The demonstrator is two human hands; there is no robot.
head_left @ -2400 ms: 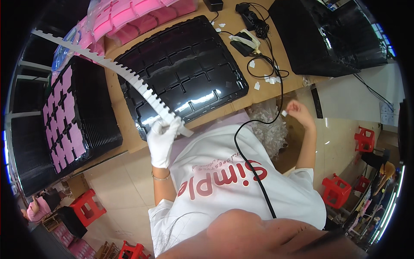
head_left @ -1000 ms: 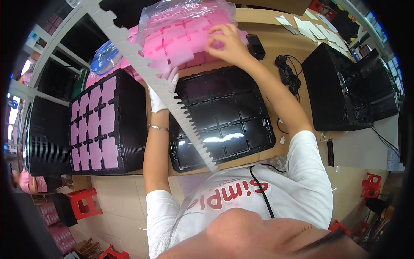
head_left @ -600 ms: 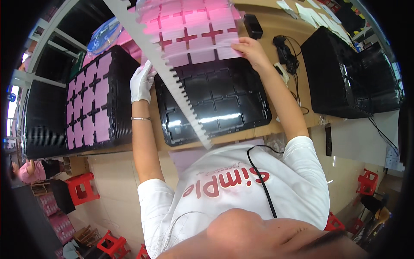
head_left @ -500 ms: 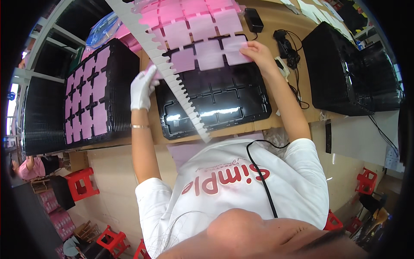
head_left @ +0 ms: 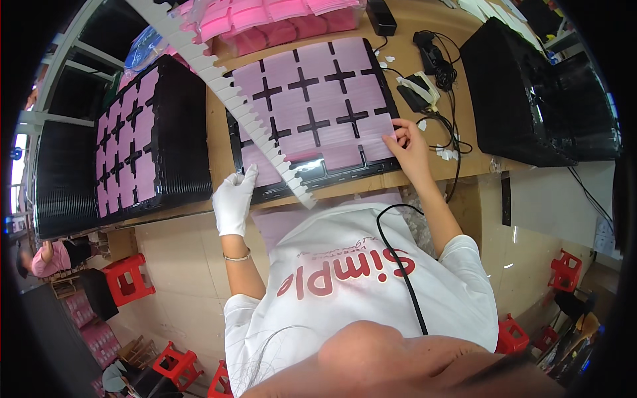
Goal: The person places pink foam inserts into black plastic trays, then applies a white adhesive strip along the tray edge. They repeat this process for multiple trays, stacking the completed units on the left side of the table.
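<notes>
A pink sheet with cross-shaped cutouts (head_left: 315, 96) lies over a black plastic tray (head_left: 338, 174), whose dark ridges show through the gaps. My left hand (head_left: 233, 202), in a white glove, pinches the sheet's near left corner between thumb and fingers. At the near right corner, my bare right hand (head_left: 410, 151) has its thumb and fingers closed on the sheet's edge. Part of the tray's near side shows uncovered between the hands. A pale strip with a jagged edge (head_left: 229, 99) runs diagonally across the view and hides some of the sheet's left side.
Bundled pink sheets (head_left: 279, 23) lie behind the tray. On the left rises a stack of black trays (head_left: 189, 126) topped with a pink sheet. Another black stack (head_left: 504, 99) stands at right. Cables (head_left: 451, 99), a black box (head_left: 381, 18) and paper scraps (head_left: 446, 154) lie between.
Both hands have come toward me, drawing the pink sheet over the tray, which was mostly bare before. The sheet has come away from the bundle behind.
</notes>
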